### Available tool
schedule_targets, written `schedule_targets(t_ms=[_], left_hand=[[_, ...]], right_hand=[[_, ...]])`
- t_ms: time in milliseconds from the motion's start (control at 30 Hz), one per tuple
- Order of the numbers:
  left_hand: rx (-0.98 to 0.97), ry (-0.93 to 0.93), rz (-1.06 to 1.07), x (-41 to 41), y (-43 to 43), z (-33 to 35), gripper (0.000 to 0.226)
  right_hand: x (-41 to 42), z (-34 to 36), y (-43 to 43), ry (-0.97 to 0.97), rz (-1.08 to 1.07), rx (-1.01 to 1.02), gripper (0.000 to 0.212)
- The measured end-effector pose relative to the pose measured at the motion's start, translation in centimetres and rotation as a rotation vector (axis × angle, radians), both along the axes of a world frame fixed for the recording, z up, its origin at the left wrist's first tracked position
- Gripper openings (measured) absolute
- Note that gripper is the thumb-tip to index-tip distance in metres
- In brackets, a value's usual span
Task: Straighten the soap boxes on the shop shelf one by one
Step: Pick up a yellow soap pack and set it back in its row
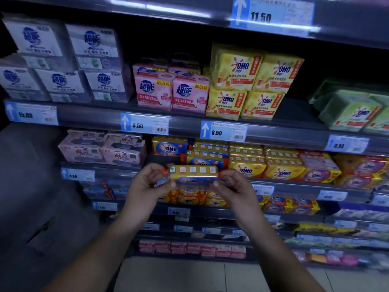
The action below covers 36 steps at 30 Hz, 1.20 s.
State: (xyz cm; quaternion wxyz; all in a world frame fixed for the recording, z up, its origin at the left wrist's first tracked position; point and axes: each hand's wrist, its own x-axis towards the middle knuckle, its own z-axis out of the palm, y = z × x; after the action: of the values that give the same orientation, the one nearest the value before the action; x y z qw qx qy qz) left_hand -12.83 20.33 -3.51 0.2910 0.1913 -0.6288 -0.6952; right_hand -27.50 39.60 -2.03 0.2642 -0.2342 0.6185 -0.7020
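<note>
A tall dark grey metal shelving unit [94, 114] fills the view, its boards stacked one over another and each fronted by a rail.

On the upper board in view, from left to right:
- a double layer of bulky white film-wrapped soap packs with blue logos [61, 66]
- pink soap packs with a blue logo [172, 91], side by side
- yellow OMO soap packs [250, 81], stacked two high
- green OMO packs [353, 110], blurred at the right edge

The board below carries pale pink wrapped packs [103, 148] at the left. Next comes a dense row of flat yellow-and-blue OMO soap boxes [246, 161] piled in layers, then yellow-and-purple packs [357, 171]. The lower boards hold more rows of packs, too small and dim to tell apart.

The left hand [145, 186] and right hand [233, 187] reach up from the bottom of the frame. Between them is one long yellow cardboard soap box with small printed squares along its top face [193, 172]. It is held level and lengthwise, just in front of the rail and below the leftmost OMO pile. Each hand's grip is clenched on one end of the box, pinching it between curled fingers and thumb.

Blue-and-white price labels [223, 131] with upward arrows sit on the rails.

A dark flat panel [31, 186] stands left of the unit, and pale floor tiles [189, 277] show beneath it.
</note>
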Motion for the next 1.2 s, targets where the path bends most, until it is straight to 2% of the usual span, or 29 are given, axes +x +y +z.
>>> schedule_targets(t_ms=[67, 167, 300, 600, 767, 833, 967, 1067, 1200], left_hand=[[0.014, 0.015, 0.005, 0.2, -0.1, 0.1, 0.039], [0.059, 0.026, 0.045, 0.3, -0.3, 0.4, 0.027], [0.118, 0.010, 0.094, 0.1, -0.5, 0.6, 0.033], [0.122, -0.011, 0.163, 0.5, -0.4, -1.4, 0.016], [-0.058, -0.073, 0.366, 1.3, -0.9, -1.5, 0.021], [-0.168, -0.077, 0.443, 1.4, -1.5, -1.3, 0.030], [-0.242, -0.095, 0.537, 1.2, -2.8, -1.0, 0.026], [-0.271, -0.160, 0.566, 0.5, -3.9, -1.1, 0.020], [-0.315, -0.245, 0.578, -0.5, -4.8, -1.9, 0.018]], right_hand=[[0.4, 0.0, -0.2, -0.062, -0.023, -0.021, 0.014], [0.7, -0.1, -0.7, -0.070, -0.070, 0.060, 0.003], [0.7, -0.1, -1.1, -0.107, -0.085, 0.095, 0.014], [0.9, -0.4, -1.7, -0.095, -0.053, 0.075, 0.005], [1.9, -0.6, -3.5, -0.013, -0.014, 0.110, 0.018], [2.7, -0.4, -4.6, 0.027, 0.021, 0.128, 0.030], [3.5, 0.0, -6.9, 0.068, 0.075, 0.186, 0.055], [3.9, -0.2, -7.9, 0.021, 0.087, 0.259, 0.054], [4.6, -0.5, -8.5, -0.048, 0.132, 0.336, 0.071]])
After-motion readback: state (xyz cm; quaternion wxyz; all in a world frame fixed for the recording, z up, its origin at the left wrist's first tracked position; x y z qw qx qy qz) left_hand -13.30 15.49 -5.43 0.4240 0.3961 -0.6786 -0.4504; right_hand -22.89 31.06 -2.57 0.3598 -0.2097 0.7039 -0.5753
